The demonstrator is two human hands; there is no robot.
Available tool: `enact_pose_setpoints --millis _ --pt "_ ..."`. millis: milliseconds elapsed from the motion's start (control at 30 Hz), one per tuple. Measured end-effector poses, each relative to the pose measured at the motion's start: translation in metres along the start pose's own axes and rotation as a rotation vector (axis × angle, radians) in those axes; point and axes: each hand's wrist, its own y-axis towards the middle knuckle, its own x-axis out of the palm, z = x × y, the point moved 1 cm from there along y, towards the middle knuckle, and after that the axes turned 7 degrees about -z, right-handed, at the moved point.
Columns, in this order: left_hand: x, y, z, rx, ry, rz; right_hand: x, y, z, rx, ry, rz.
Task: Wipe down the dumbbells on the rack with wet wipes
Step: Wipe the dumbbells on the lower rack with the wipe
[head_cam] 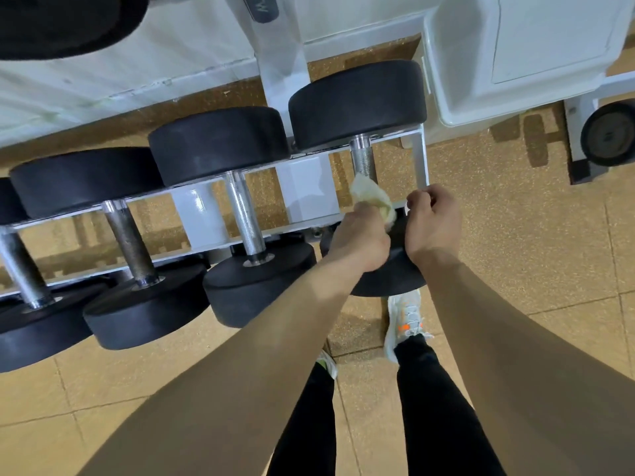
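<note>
Shoe (405,324) on floor under rack end. Left hand (359,235) fisted round crumpled wipe (371,197); wipe against near end of handle of rightmost dumbbell (357,104). Right hand (433,221) on same dumbbell's near head, fingers curled; cannot tell if holding anything. Dumbbell lies across white rack (302,187), end slot.
</note>
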Motion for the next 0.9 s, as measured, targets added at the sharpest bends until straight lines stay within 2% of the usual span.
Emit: enact_pose_setpoints --millis 100,267,400,533,600,667,733,833,900 --pt "-0.002 -0.019 0.002 0.163 0.112 -0.017 -0.003 -0.001 -0.002 0.008 -0.021 -0.011" --pt "-0.032 -0.015 -0.012 0.221 -0.245 0.206 -0.003 -0.003 -0.001 0.006 -0.052 -0.001" --pt "-0.024 0.027 -0.035 0.065 -0.179 0.204 -0.003 -0.001 0.003 -0.028 -0.02 -0.006" --pt "-0.007 0.044 -0.058 -0.041 -0.222 0.199 -0.002 0.002 0.006 -0.043 -0.002 0.006" --pt "-0.007 0.046 -0.072 -0.148 -0.075 0.25 -0.003 0.003 0.007 -0.046 -0.011 -0.012" --pt "-0.016 0.045 -0.085 -0.361 0.04 0.339 -0.004 0.002 0.006 -0.041 -0.017 -0.017" --pt "-0.028 0.035 -0.084 -0.433 -0.074 0.406 -0.005 0.002 0.004 -0.038 -0.025 -0.028" --pt "-0.032 0.008 -0.05 -0.189 -0.325 0.486 -0.011 0.0 0.002 -0.056 -0.005 -0.141" --pt "-0.028 -0.019 -0.016 -0.025 -0.481 0.486 -0.023 -0.003 0.002 -0.147 0.042 -0.232"
